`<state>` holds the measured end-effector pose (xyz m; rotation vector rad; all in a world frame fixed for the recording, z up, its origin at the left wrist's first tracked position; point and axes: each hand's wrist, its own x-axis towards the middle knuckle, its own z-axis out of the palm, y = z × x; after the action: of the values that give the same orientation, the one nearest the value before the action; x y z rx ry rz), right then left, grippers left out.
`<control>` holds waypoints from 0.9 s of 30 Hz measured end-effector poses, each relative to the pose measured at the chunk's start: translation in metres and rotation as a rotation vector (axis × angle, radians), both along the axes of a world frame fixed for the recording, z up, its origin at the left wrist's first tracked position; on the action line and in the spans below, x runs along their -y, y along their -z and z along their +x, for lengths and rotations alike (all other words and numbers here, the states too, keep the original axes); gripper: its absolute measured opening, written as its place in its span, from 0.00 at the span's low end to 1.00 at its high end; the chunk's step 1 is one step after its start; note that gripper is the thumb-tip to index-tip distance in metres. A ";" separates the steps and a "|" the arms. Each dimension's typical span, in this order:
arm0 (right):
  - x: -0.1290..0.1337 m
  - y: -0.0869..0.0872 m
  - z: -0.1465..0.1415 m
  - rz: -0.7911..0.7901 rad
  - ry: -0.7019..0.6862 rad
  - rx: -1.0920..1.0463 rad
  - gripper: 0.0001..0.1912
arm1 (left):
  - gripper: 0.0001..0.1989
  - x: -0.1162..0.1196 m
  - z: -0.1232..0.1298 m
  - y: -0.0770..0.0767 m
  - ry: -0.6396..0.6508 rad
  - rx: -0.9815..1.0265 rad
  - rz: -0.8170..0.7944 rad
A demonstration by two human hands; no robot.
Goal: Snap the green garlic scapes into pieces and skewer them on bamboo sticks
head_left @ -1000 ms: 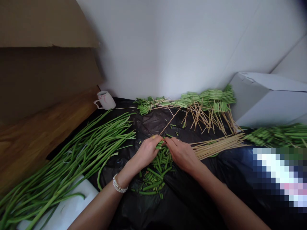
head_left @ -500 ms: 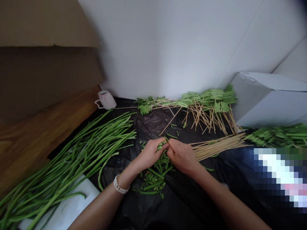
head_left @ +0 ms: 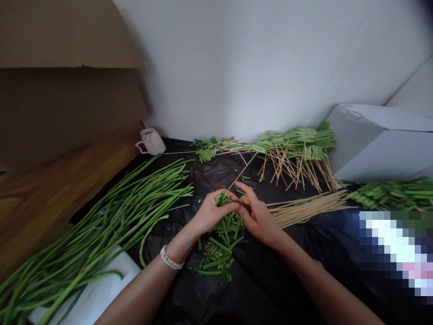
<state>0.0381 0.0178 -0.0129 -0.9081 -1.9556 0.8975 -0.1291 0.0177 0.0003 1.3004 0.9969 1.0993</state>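
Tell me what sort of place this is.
Probably a makeshift food-preparation spot indoors, judging by the long green beans, the thin wooden sticks and the black sheeting spread out.

cut bean pieces (head_left: 222, 197), held in the fingers (head_left: 248, 192): fresh green, paler at the ends. loose bean pieces (head_left: 219, 260), below the fingers: mid to deep green. long beans (head_left: 135, 203), left of the fingers: bright green, streaked light and dark. thin sticks (head_left: 307, 207), right of the fingers: pale tan. skewered rows (head_left: 297, 135), beyond the fingers: light green, banded like ribs. bundled greens (head_left: 392, 194), far right of the fingers: darker green. sheet (head_left: 209, 176), beneath the fingers: black, glossy highlights. mug (head_left: 154, 143), beyond and left of the fingers: white, pinkish-red marking. bracelet (head_left: 171, 258), behind the fingers: white beads. cardboard (head_left: 67, 99), far left of the fingers: dull brown.
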 end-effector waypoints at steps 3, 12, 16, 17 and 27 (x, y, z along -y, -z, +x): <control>-0.003 0.004 0.002 0.054 0.019 0.055 0.30 | 0.15 -0.001 0.000 0.002 -0.074 -0.032 0.017; -0.010 0.008 0.011 0.481 0.272 0.668 0.11 | 0.10 -0.005 -0.006 0.007 -0.258 -0.388 0.296; -0.007 0.007 0.009 0.605 0.294 0.776 0.09 | 0.11 -0.002 -0.007 0.013 -0.110 -0.732 0.498; -0.007 0.007 0.009 0.621 0.298 0.786 0.09 | 0.11 -0.001 -0.008 0.014 -0.090 -0.778 0.512; -0.003 0.002 0.008 0.706 0.248 0.815 0.09 | 0.08 -0.006 -0.009 0.005 0.043 -0.658 0.427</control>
<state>0.0456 0.0209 -0.0145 -1.1208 -2.4739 -0.3977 -0.1385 0.0233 -0.0051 2.1032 1.2343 0.8880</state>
